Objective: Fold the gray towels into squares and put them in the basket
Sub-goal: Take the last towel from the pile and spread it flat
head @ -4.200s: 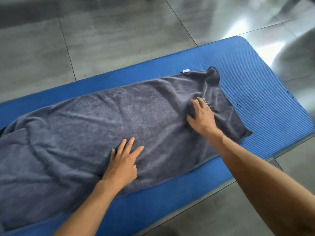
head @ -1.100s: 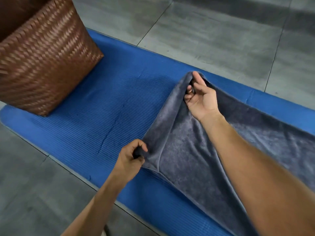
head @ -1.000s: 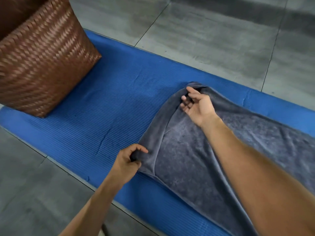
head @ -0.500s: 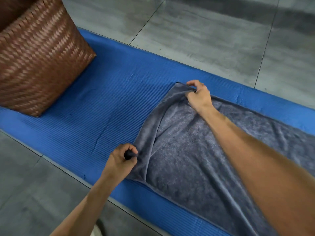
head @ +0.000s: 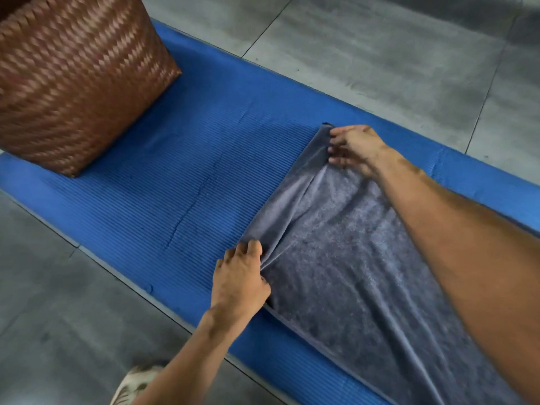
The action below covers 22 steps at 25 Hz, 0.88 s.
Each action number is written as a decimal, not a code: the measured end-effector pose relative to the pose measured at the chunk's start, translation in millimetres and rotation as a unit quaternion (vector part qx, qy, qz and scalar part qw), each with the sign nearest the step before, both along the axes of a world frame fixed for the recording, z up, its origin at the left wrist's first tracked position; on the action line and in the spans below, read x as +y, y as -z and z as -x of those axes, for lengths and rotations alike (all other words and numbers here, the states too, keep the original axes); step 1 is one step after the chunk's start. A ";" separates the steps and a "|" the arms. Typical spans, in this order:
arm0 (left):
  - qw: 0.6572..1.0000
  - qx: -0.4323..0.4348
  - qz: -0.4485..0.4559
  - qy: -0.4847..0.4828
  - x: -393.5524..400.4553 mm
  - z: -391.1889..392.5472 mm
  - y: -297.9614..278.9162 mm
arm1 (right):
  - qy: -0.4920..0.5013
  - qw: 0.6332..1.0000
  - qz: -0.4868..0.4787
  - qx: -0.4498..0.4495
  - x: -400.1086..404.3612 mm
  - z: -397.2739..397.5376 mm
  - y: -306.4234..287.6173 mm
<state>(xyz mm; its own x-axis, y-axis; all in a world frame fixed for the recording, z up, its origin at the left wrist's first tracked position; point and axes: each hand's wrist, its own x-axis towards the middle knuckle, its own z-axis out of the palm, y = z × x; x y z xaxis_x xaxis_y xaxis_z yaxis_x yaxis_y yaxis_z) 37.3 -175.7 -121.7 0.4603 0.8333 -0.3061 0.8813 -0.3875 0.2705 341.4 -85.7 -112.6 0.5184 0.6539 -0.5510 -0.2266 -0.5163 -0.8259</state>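
Squaring the gray towel (head: 350,273) end on the mat (head: 175,185); left hand (head: 239,279) and right hand (head: 353,147) pinching corners; next, lifting toward the far end.

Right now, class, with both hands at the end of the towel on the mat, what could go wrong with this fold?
1. The towel is bunched into ridges between the left hand and right hand; folding over them may give a lumpy, uneven square.
2. The two end corners sit unevenly on the mat, so the edges may not line up.
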 end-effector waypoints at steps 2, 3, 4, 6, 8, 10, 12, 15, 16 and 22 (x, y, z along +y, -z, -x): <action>0.999 0.004 0.010 0.040 -1.8 7.8 -1.4 | 0.013 0.999 -0.041 0.004 4.0 -9.5 5.3; 0.997 0.009 0.021 0.073 -3.4 11.8 -1.3 | 0.005 0.999 -0.053 -0.010 4.7 -12.2 8.1; 0.994 0.008 0.033 0.106 -4.2 16.1 -0.6 | -0.006 0.998 -0.061 -0.025 4.6 -13.5 11.4; 0.991 -0.031 0.068 0.111 -3.5 21.5 0.5 | -0.042 0.991 -0.064 -0.107 -0.3 -8.5 17.2; 0.995 -0.086 0.051 0.026 1.9 24.0 4.5 | -0.097 0.962 -0.054 -0.249 -7.9 7.2 17.2; 0.995 -0.071 -0.007 -0.074 8.7 27.4 6.6 | -0.148 0.907 -0.045 -0.391 -11.4 26.5 17.6; 0.989 -0.053 0.022 -0.137 13.8 29.8 7.1 | -0.242 0.874 -0.018 -0.421 -8.4 43.5 15.0; 0.983 -0.082 0.064 -0.151 19.6 26.1 9.9 | -0.382 0.829 0.094 -0.397 3.8 63.3 13.6; 0.982 -0.095 0.060 -0.153 21.2 25.1 10.5 | -0.370 0.830 0.121 -0.401 8.0 68.8 14.2; 0.980 -0.158 0.044 -0.109 20.0 36.5 8.3 | -0.234 0.856 0.088 -0.453 17.5 89.0 25.4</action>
